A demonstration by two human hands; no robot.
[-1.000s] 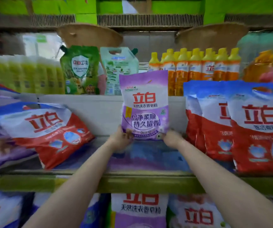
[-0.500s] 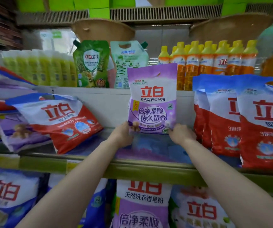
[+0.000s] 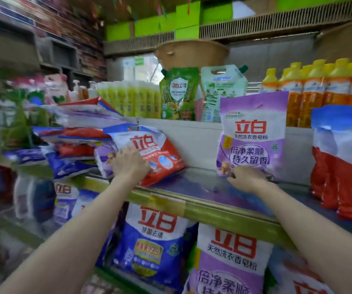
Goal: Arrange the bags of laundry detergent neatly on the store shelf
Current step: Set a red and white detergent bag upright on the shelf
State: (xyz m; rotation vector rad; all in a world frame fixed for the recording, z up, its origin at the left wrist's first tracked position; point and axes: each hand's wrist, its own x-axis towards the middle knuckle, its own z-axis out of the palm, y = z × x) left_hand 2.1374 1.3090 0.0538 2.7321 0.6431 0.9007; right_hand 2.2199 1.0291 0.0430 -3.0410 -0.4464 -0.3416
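The purple and white plastic bag of washing powder (image 3: 252,137) stands upright in the right of centre of the frame, on the metal shelf with the yellow-green front strip (image 3: 194,205), with its back close to the white rear panel. The right hand (image 3: 247,178) is at its lower left corner; the fingers seem to curl on the bottom edge, but if they really pinch the plastic I cannot tell. If this hand lets go too early, I judge that the bag can fall forward, because it is tall, soft, and nothing stands beside it on the left.

In the centre left, the left hand (image 3: 130,164) lies with spread fingers on the red, white and blue detergent bag (image 3: 147,153), which is tilted against a smaller purple bag (image 3: 105,159). Behind these, toward the left of the frame, a loose stack of flat red and blue bags (image 3: 79,132) is piled up unevenly. Pulling the tilted bag with a flat hand only could make it slip over the shelf edge, and it could also take away support from the stack, so that the stack slides.

At the right edge, a row of upright red and blue bags (image 3: 344,166) stands well apart from the purple one. On the higher shelf are a green refill pouch (image 3: 179,94) and orange bottles with yellow caps (image 3: 319,85). A high lift of the bag could knock these down.
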